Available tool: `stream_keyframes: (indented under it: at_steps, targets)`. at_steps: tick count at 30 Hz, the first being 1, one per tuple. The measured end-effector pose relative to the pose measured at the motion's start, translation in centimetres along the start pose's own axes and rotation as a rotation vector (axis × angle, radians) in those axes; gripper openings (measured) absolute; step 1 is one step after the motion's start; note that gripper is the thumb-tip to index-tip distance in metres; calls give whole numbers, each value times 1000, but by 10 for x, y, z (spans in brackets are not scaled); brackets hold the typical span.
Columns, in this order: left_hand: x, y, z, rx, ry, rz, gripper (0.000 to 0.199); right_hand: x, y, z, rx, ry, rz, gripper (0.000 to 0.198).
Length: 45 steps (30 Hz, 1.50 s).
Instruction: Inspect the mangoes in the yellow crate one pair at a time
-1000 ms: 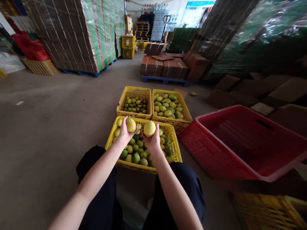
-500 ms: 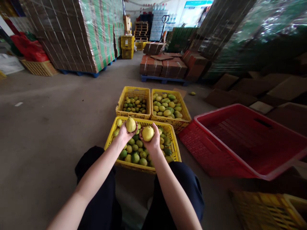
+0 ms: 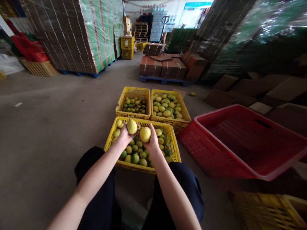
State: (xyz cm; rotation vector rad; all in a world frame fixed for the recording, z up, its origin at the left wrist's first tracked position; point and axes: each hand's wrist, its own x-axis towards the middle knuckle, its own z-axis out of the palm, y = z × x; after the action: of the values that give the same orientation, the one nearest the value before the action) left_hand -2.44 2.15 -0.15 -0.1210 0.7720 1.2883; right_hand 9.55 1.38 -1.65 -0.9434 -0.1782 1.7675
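Observation:
Over the near yellow crate (image 3: 142, 168), my left hand (image 3: 125, 134) is closed around a yellow lemon (image 3: 132, 126), its stem end tipped up. Close beside it, my right hand (image 3: 153, 140) grips a second, rounder yellow lemon (image 3: 145, 134). A small gap separates the two fruits. Below my hands, green and yellow lemons (image 3: 135, 158) fill the crate; my hands and forearms hide some of them.
Behind stand two more yellow crates, one with small lemons (image 3: 134, 104) and one with larger lemons (image 3: 167, 107). A tilted red crate (image 3: 211, 153) is on the right. Flattened cardboard (image 3: 223, 95) and a blue pallet of cardboard (image 3: 163, 68) lie farther off.
Both hands have drawn slightly closer together, and the two lemons have turned a little in them. The crates have stayed in place.

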Motion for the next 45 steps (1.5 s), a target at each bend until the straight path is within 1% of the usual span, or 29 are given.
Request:
stream_keyframes:
  at_steps: [2,5,7,9,11,14,18,21,24,26,28,30,32,37,41,43,44,45]
  targets:
    - [-1,-1,1,-5,-16,-11,28,-1,-2,-2,21,8,39,37]
    - [-4,1,3,-9,-21,-17,30,-3,-5,-3,90,55,85,43]
    - [-6,3,4,-16,-17,-24,33,-4,-7,-4,125,68,92,46]
    - [-7,4,5,-24,-12,-35,33,-5,-8,-3,136,53,82,47]
    - [-8,5,6,-32,-25,-41,30,-7,-8,-2,132,29,65,46]
    - [-7,5,5,-49,-30,-34,24,-8,-7,-1,113,-9,20,39]
    - [-6,5,3,-56,21,9,22,-10,-6,1,94,-40,-58,29]
    - [-7,8,1,-58,53,19,23,-11,-7,1,109,-62,-98,30]
    - [-10,13,-2,-48,111,-8,24,-11,-8,-2,118,-23,-59,33]
    - [-12,16,-4,1,143,-39,27,-8,-7,-5,117,24,-3,37]
    - [-15,20,-8,63,140,-92,28,-4,-6,-7,129,59,32,44]
    - [-17,25,-12,103,112,-149,28,-1,-4,-10,150,63,47,49]
    - [-21,29,-17,127,86,-180,27,2,-3,-10,163,39,57,50]
    - [-29,38,-28,166,62,-98,34,2,-2,-8,138,-41,46,39]
    - [-26,42,-36,188,44,-30,31,1,1,-7,151,-36,77,33]
    - [-21,41,-41,305,69,-8,33,1,2,-8,180,-4,86,30]
    - [-18,39,-44,426,80,8,31,1,1,-9,192,19,80,29]
    - [-16,35,-48,597,75,18,28,1,-1,-11,201,46,71,27]
